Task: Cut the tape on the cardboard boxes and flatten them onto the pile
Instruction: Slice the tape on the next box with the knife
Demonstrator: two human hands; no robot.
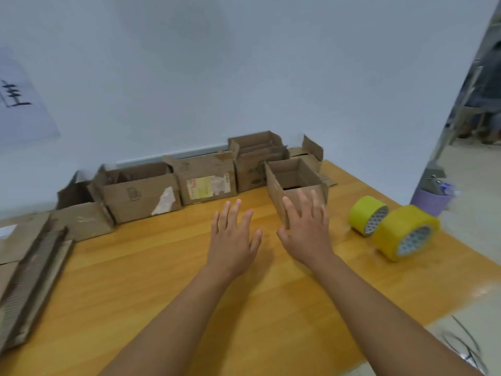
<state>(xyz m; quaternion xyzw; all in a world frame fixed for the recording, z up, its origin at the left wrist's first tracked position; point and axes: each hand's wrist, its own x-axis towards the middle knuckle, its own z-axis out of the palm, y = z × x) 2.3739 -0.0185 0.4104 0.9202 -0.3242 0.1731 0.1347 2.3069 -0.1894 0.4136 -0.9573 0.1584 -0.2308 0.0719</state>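
A row of worn brown cardboard boxes (173,185) lines the white wall on the glossy wooden table (162,280), with a small open-topped box (294,180) nearest and a ribbed pile of flattened cardboard (29,270) at the left edge. Both hands are spread with straight fingers and hold nothing: the left hand (233,237) hovers over bare wood, while the right hand (305,229) reaches in front of the small box's near wall, though contact is unclear, and two round yellow tape rolls (393,226) stand to its right

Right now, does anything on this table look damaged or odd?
Yes. The large open box by the wall has a torn white patch on its front face, and the box with the yellow label shows ragged, partly peeled stickers. Nothing looks spilled.
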